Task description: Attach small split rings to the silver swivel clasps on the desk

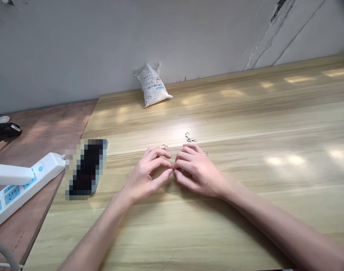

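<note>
A small metal piece (175,169), mostly hidden well in from the left edge of the surface (273,150), could be dropped if either pinch is loosened, being clamped only by the fingertips of the left hand (147,171) and right hand (200,171). Both hands are angled inward with fingers curled; toward the far edge, loose rings (165,147) and metal clasps (191,139) could be scattered if brushed by the knuckles.

Bare left arm (101,229) and right arm (268,218) slant inward from the lower corners. The left hand (147,171) and right hand (198,171) nearly meet, tips just beside each other. Each brings thumb and index finger together in a pinch; the remaining visible fingers curve loosely forward, backs of both hands upward.
</note>
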Available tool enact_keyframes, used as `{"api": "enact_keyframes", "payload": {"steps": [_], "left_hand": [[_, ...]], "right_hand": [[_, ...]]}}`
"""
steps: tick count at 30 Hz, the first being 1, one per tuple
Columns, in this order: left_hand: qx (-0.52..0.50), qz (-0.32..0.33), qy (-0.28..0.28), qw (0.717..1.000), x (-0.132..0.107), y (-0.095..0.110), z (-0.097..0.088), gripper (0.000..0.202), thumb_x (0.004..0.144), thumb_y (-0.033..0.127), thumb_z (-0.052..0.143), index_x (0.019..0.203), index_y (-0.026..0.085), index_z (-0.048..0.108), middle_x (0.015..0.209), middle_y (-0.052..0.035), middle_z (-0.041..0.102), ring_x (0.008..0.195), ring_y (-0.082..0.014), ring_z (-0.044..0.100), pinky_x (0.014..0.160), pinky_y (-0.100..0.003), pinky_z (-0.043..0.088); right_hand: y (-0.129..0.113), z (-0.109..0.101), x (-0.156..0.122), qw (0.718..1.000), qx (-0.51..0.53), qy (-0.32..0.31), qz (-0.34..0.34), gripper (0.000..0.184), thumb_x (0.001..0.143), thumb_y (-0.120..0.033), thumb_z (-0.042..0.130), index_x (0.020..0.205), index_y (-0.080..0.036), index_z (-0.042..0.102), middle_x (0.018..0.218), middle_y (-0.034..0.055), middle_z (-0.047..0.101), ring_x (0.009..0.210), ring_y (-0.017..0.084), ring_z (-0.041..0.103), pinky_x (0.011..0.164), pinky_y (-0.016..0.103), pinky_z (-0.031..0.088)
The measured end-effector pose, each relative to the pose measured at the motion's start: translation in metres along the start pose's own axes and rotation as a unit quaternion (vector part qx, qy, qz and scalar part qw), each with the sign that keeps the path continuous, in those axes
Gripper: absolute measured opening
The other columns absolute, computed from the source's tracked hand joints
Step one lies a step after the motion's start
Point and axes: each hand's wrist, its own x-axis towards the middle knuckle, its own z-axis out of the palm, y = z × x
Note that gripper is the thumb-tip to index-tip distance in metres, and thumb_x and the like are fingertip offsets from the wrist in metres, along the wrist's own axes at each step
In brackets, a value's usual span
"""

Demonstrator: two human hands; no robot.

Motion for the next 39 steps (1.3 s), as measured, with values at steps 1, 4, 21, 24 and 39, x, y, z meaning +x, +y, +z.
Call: {"api": "enact_keyframes", "payload": {"steps": [1,4,21,24,39], "left_hand": [[0.003,0.002,0.000,1.000,0.0000,-0.0003,0.0003,0.006,0.089,0.019,0.060,0.090,0.022,0.066,0.110,-0.0054,0.063,0.107,-0.0208,0.056,0.092,-0.041,0.049],[0.009,0.005,-0.001,1.000,0.0002,-0.0009,0.0013,0.005,0.088,0.019,0.061,0.089,0.022,0.065,0.109,-0.0053,0.063,0.108,-0.0209,0.055,0.092,-0.040,0.049],[0.001,0.007,-0.023,1.000,0.0011,-0.0003,0.0012,0.006,0.090,0.021,0.060,0.090,0.021,0.066,0.107,-0.0049,0.062,0.105,-0.0200,0.055,0.088,-0.037,0.049],[0.014,0.003,-0.025,1.000,0.0018,-0.0009,0.0022,0.007,0.091,0.020,0.059,0.090,0.021,0.066,0.105,-0.0044,0.062,0.103,-0.0194,0.054,0.089,-0.037,0.048],[0.024,-0.005,-0.041,0.999,0.0009,-0.0030,0.0040,0.010,0.093,0.022,0.055,0.092,0.021,0.065,0.100,-0.0034,0.064,0.099,-0.0182,0.056,0.089,-0.036,0.046]], "right_hand": [[0.0003,0.0001,0.0000,1.000,-0.004,-0.002,-0.002,0.019,0.089,-0.018,0.045,0.078,-0.019,0.060,0.074,0.0022,0.059,0.074,0.017,0.047,0.093,0.039,0.035],[0.0010,0.0005,0.0000,1.000,-0.017,-0.005,-0.009,0.019,0.088,-0.019,0.046,0.077,-0.019,0.060,0.075,0.0024,0.059,0.074,0.017,0.047,0.094,0.039,0.034],[0.0013,-0.0001,-0.0006,0.999,0.011,-0.029,0.011,0.017,0.086,-0.019,0.049,0.073,-0.018,0.060,0.073,0.0021,0.058,0.076,0.017,0.046,0.087,0.037,0.035],[0.0023,0.0003,-0.0001,0.999,0.007,-0.031,0.016,0.018,0.088,-0.020,0.048,0.075,-0.018,0.060,0.075,0.0024,0.059,0.076,0.017,0.046,0.087,0.037,0.035],[0.0036,-0.0002,0.0005,0.998,-0.001,-0.050,0.025,0.020,0.091,-0.023,0.047,0.079,-0.017,0.062,0.078,0.0047,0.059,0.080,0.019,0.047,0.079,0.035,0.035]]}}
